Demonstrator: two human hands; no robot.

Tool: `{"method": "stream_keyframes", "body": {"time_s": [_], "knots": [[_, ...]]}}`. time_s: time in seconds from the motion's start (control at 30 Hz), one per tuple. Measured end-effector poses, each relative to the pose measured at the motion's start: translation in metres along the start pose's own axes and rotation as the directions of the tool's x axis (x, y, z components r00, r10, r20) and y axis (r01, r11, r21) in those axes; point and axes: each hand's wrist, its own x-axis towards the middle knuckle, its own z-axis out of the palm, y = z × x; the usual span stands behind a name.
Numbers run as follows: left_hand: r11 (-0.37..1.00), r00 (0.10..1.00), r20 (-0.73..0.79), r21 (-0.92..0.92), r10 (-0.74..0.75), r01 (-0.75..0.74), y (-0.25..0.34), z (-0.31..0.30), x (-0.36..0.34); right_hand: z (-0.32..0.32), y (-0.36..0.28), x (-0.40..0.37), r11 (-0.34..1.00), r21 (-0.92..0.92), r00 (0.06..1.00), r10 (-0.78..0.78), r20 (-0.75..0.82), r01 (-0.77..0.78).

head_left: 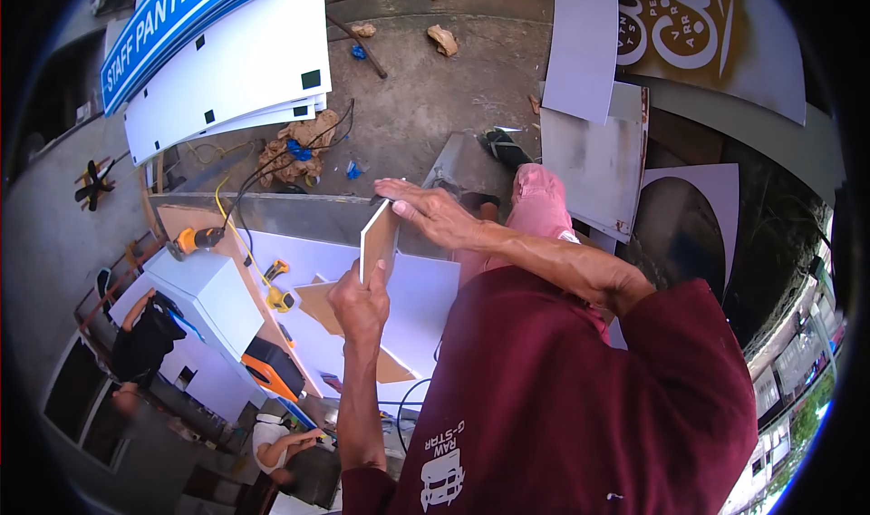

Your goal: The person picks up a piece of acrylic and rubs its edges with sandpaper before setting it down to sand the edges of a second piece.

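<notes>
My left hand (pixel 360 305) grips the lower part of a small board (pixel 379 241) with a white edge and a brown face, its thumb on the brown side. My right hand (pixel 428 214) is at the board's top end, fingers together and pointing left, thumb tucked below. A small dark thing shows under its fingertips, too hidden to name. The board stands on edge above a white panel (pixel 421 288). Brown flat pieces (pixel 319 308) lie on that panel, to the left of my left hand.
Yellow-black power tools (pixel 279 299) (pixel 195 240) lie left, near a white box (pixel 204 299) and cables. Two people (pixel 149 338) (pixel 276 442) are at lower left. Signs (pixel 227 62) are stacked upper left; crumpled paper (pixel 294 152) lies on the floor. Panels (pixel 589 152) stand right.
</notes>
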Motion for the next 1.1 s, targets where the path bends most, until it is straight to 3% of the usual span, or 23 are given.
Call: {"method": "stream_keyframes", "body": {"time_s": [0.13,0.27,0.37,0.5,0.67,0.77,0.8,0.9,1.0,1.1], "knots": [[0.999,1.0,-0.02,-0.045,0.015,-0.016,0.001,0.003,0.0,0.011,-0.092,-0.006,0.966,0.022,0.966,-0.259,-0.024,0.259],[0.999,1.0,-0.026,-0.033,0.014,-0.015,0.0,0.003,0.006,0.0,-0.018,0.001,0.997,0.012,0.997,-0.077,0.012,0.076],[0.999,0.999,-0.034,-0.034,0.012,-0.013,0.0,0.001,0.004,0.007,-0.041,-0.003,0.996,-0.015,0.996,-0.089,-0.01,0.089],[0.998,1.0,-0.002,-0.052,0.019,-0.019,-0.004,-0.001,0.0,0.011,-0.086,-0.003,0.961,0.075,0.964,-0.265,-0.009,0.265],[1.0,0.999,-0.034,-0.016,0.016,-0.017,0.001,0.003,0.004,0.005,-0.035,-0.002,0.998,-0.037,0.999,-0.047,-0.027,0.046],[1.0,0.999,-0.024,-0.007,0.023,-0.024,0.0,0.004,-0.002,0.01,-0.095,-0.008,0.947,-0.016,0.947,-0.322,-0.027,0.321],[1.0,1.0,-0.022,-0.009,0.012,-0.012,0.001,0.004,-0.002,0.009,-0.086,-0.007,0.939,0.065,0.942,-0.335,-0.033,0.337],[1.0,1.0,-0.023,-0.019,-0.013,0.012,0.0,0.004,-0.003,-0.001,0.009,0.002,0.999,0.038,0.999,-0.037,-0.039,0.038],[1.0,0.999,-0.034,0.001,0.012,-0.012,0.004,0.005,-0.001,-0.001,0.043,0.008,0.998,-0.011,0.996,0.06,-0.06,-0.061],[1.0,0.999,-0.033,0.002,0.024,-0.024,0.005,0.008,0.002,0.004,-0.041,-0.007,0.982,0.06,0.983,-0.179,-0.026,0.181]]}}
